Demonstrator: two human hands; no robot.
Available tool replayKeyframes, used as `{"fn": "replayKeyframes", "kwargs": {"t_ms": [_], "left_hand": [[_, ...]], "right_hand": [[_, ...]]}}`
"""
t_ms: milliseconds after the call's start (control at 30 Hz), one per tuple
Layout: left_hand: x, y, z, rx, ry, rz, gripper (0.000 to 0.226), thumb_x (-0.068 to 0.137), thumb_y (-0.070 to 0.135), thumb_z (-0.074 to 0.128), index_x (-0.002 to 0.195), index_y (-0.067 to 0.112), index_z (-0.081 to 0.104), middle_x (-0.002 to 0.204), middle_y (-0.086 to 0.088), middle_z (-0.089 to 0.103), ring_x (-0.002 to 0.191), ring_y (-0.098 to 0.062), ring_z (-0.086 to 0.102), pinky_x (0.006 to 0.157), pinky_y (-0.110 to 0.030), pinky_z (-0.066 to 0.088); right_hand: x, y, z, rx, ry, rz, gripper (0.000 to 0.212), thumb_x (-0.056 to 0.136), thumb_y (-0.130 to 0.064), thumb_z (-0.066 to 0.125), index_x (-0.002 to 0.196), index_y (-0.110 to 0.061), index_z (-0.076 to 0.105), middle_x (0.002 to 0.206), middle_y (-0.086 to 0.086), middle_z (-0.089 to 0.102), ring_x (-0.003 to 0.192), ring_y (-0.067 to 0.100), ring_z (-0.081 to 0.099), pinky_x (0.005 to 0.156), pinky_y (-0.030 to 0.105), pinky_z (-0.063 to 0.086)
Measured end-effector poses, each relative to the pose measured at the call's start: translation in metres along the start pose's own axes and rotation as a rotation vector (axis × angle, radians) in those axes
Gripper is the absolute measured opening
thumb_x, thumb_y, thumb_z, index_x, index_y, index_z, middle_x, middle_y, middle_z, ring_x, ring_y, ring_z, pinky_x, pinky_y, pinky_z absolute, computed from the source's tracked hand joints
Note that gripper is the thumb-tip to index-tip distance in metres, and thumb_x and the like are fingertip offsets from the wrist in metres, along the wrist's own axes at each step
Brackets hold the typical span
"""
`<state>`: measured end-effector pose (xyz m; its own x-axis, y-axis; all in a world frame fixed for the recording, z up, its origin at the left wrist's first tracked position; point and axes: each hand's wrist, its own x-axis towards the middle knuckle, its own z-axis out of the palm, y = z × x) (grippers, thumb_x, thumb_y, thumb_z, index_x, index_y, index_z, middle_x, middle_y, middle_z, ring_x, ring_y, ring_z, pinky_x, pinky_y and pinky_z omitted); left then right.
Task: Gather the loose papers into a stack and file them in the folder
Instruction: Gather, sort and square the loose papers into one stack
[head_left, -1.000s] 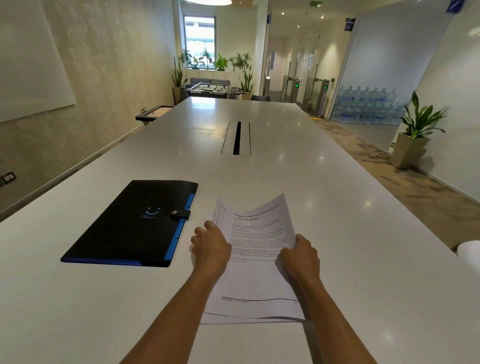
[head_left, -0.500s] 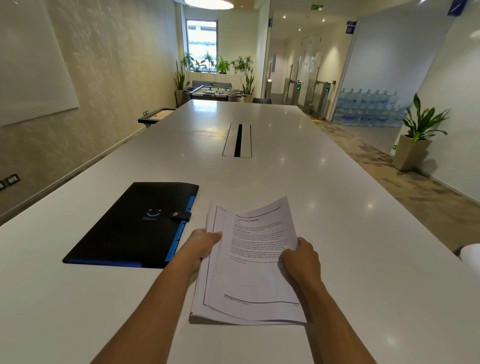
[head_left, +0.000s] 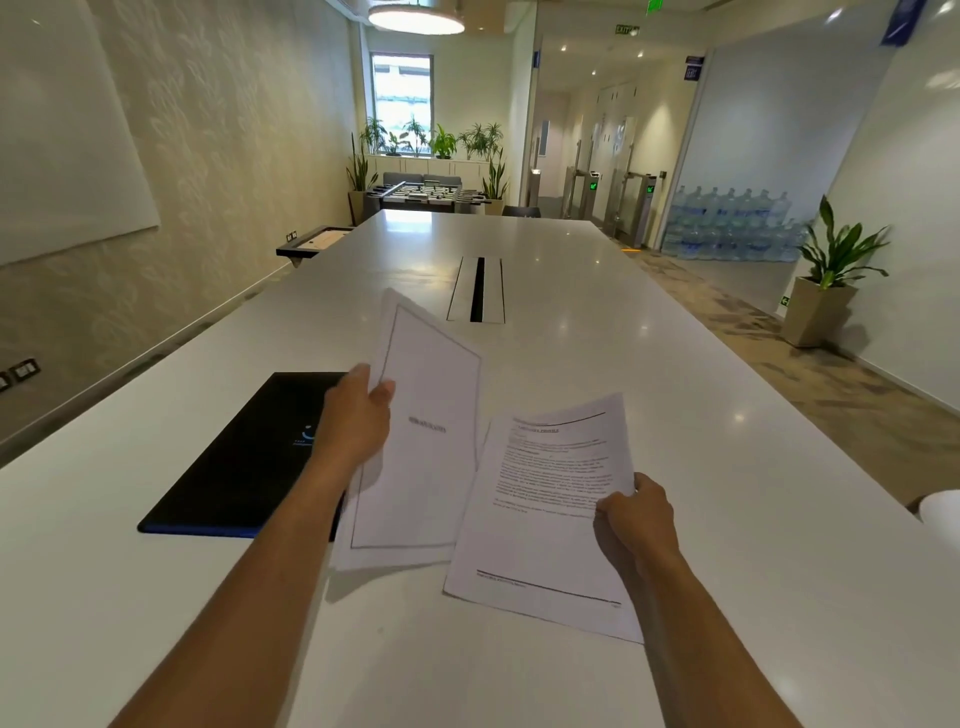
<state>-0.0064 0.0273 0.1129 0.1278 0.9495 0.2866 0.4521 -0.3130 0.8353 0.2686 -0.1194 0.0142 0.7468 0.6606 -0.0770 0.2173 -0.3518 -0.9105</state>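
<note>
Holding a sheet in each hand, the person has the papers split above the white surface (head_left: 649, 364). Left hand (head_left: 356, 421) pinches the bordered sheet (head_left: 426, 467) at its left edge, thumb on the front and fingers (head_left: 358, 375) wrapped behind, the page raised and tilted with its top corner pointing to 12 o'clock. Right hand (head_left: 636, 519) grips the printed sheet (head_left: 540, 519) at its right edge, fingers closed on the paper, that page angled with its lower corner toward 5 o'clock. At their inner edges the two sheets overlap, the printed one in front. At 9 o'clock from the papers the black folder (head_left: 239, 467) lies flat and shut on the surface, blue trim along its near edge, partly hidden behind the left forearm
</note>
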Motion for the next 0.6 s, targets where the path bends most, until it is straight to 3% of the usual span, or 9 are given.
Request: {"fn": "replayKeyframes", "kwargs": {"t_ms": [33, 167, 300, 400, 500, 533, 600], "left_hand": [[0.003, 0.008, -0.006, 0.035, 0.060, 0.052, 0.022, 0.100, 0.025, 0.046, 0.109, 0.008, 0.054, 0.097, 0.004, 0.056, 0.092, -0.016, 0.056, 0.070, -0.023, 0.042], [0.006, 0.038, -0.025, 0.064, 0.177, 0.275, 0.020, 0.100, 0.027, 0.045, 0.086, 0.013, 0.042, 0.071, 0.004, 0.047, 0.063, -0.008, 0.045, 0.050, -0.019, 0.029], [0.004, 0.060, -0.035, -0.145, 0.206, 0.348, 0.020, 0.098, 0.027, 0.049, 0.096, 0.008, 0.055, 0.086, -0.010, 0.061, 0.070, -0.013, 0.055, 0.059, -0.015, 0.044], [0.006, 0.057, -0.029, -0.481, 0.092, 0.177, 0.011, 0.097, 0.026, 0.052, 0.099, 0.019, 0.061, 0.101, -0.008, 0.067, 0.090, -0.021, 0.066, 0.074, -0.032, 0.056], [0.007, 0.038, -0.003, -0.613, -0.097, -0.071, 0.024, 0.096, 0.026, 0.055, 0.116, 0.015, 0.060, 0.114, -0.008, 0.067, 0.099, -0.023, 0.067, 0.078, -0.036, 0.058], [0.005, 0.028, 0.009, -0.587, -0.147, -0.121, 0.022, 0.096, 0.025, 0.055, 0.114, 0.015, 0.061, 0.115, -0.010, 0.067, 0.098, -0.024, 0.068, 0.079, -0.038, 0.058], [-0.004, 0.008, 0.034, -0.552, -0.246, -0.211, 0.022, 0.096, 0.022, 0.054, 0.116, 0.015, 0.061, 0.119, -0.013, 0.066, 0.105, -0.027, 0.065, 0.088, -0.045, 0.054]], "right_hand": [[-0.001, -0.002, 0.002, -0.042, -0.010, -0.010, 0.025, 0.082, -0.009, 0.059, 0.103, -0.021, 0.052, 0.096, 0.004, 0.061, 0.086, 0.027, 0.061, 0.077, 0.040, 0.056], [-0.005, -0.009, 0.011, -0.112, -0.033, -0.034, 0.026, 0.082, -0.012, 0.059, 0.105, -0.020, 0.051, 0.098, 0.004, 0.061, 0.090, 0.030, 0.064, 0.080, 0.046, 0.059], [-0.010, -0.012, 0.013, -0.149, -0.027, -0.050, 0.026, 0.082, -0.018, 0.060, 0.107, -0.018, 0.053, 0.098, 0.003, 0.064, 0.088, 0.029, 0.065, 0.077, 0.046, 0.059], [-0.008, -0.011, 0.011, -0.158, -0.059, -0.053, 0.029, 0.082, -0.015, 0.060, 0.110, -0.017, 0.051, 0.100, 0.003, 0.061, 0.091, 0.030, 0.063, 0.078, 0.043, 0.059], [-0.007, -0.011, 0.008, -0.041, -0.122, -0.021, 0.029, 0.085, -0.005, 0.058, 0.111, -0.016, 0.049, 0.104, 0.006, 0.060, 0.088, 0.027, 0.061, 0.059, 0.025, 0.055], [-0.009, -0.012, 0.009, 0.072, -0.151, 0.011, 0.028, 0.087, -0.005, 0.058, 0.112, -0.014, 0.050, 0.105, 0.008, 0.063, 0.086, 0.027, 0.064, 0.057, 0.026, 0.057], [-0.010, -0.012, 0.012, 0.230, -0.191, 0.071, 0.028, 0.089, -0.003, 0.056, 0.116, -0.009, 0.054, 0.104, 0.015, 0.067, 0.085, 0.034, 0.069, 0.069, 0.040, 0.061]]}}
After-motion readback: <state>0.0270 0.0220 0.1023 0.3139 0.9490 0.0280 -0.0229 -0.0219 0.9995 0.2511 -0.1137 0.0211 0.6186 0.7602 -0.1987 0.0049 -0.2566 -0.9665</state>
